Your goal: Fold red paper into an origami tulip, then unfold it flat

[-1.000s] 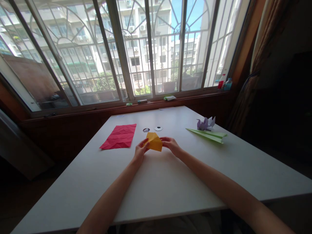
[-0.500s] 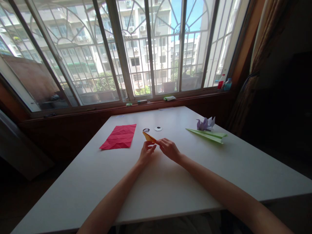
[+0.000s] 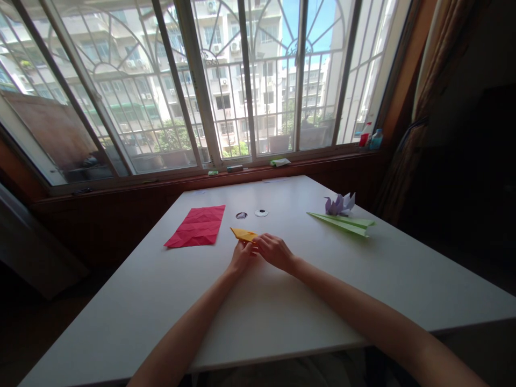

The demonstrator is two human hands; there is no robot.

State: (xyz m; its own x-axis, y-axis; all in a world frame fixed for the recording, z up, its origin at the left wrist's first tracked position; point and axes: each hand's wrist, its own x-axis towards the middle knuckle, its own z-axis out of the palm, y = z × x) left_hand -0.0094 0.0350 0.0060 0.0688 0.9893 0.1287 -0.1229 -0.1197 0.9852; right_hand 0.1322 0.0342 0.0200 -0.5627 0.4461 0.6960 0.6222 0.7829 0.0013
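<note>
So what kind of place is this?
Probably a room in a flat, used for paper folding. A white table stands by a barred window facing apartment blocks, a curtain hangs beside it, and the hands fold yellow paper.

Two bare hands meet at the middle of the white table [image 3: 282, 322] on my feed: the left hand [image 3: 241, 257] and right hand [image 3: 274, 251] pinch a folded yellow paper [image 3: 243, 234], which lies flat and points left and away. A creased red sheet [image 3: 196, 226] lies to the left, two small round discs [image 3: 251, 214] just beyond the yellow paper. Well to the right, a green paper plane [image 3: 342, 222] rests beside a purple origami flower [image 3: 341, 204]. Barred windows [image 3: 226, 80] face apartment blocks; two bottles [image 3: 371, 138] stand on the sill.
</note>
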